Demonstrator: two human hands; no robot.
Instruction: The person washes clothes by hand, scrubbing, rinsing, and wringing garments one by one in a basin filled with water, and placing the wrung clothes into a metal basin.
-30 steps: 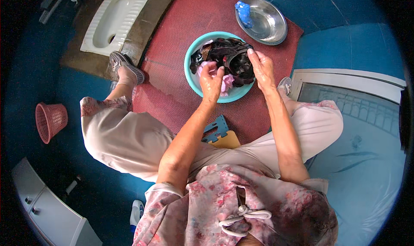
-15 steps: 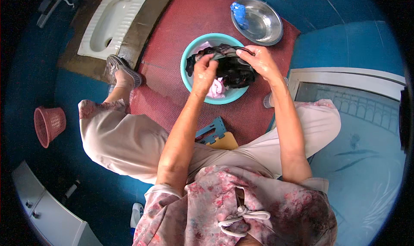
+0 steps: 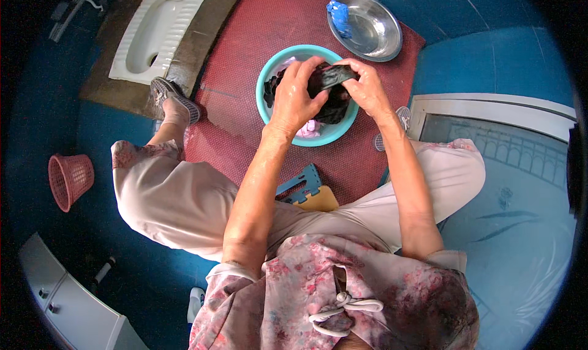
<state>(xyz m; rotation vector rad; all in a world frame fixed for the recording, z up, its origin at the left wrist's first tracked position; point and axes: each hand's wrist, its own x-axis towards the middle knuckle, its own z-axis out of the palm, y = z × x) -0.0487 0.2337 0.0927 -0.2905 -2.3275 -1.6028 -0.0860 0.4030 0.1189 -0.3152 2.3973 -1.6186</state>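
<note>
"Starting at the centre, where do we find the dark cloth [image 3: 335, 75]?"

"We find it bunched in the turquoise basin [image 3: 314, 142], with one fold raised between the hands."

"How do we read those hands?"

"We see the right hand [image 3: 369, 92] pinching the fold between thumb and fingers. The left hand [image 3: 293, 105] curves over the cloth, thumb apart from its fingers; we cannot tell whether it grips anything."

"What do we think could go wrong?"

"The hands glisten as if wet, so a loose pinch could let the fold slip and splash water over the rim. We also spot pink cloth [image 3: 308, 129] beside the dark one; if they are tangled, a pull could drag both up."

"And farther out?"

"We have the basin on a red mat [image 3: 229, 74]. If that is slick, a hard tug could slide the basin. Near it stands a metal bowl [image 3: 375, 40] with a blue bundle [image 3: 339, 19] at its edge, which a wide elbow could knock. Well apart, on the left, we note a squat toilet [image 3: 130, 53] and a pink basket [image 3: 71, 181]."
</note>
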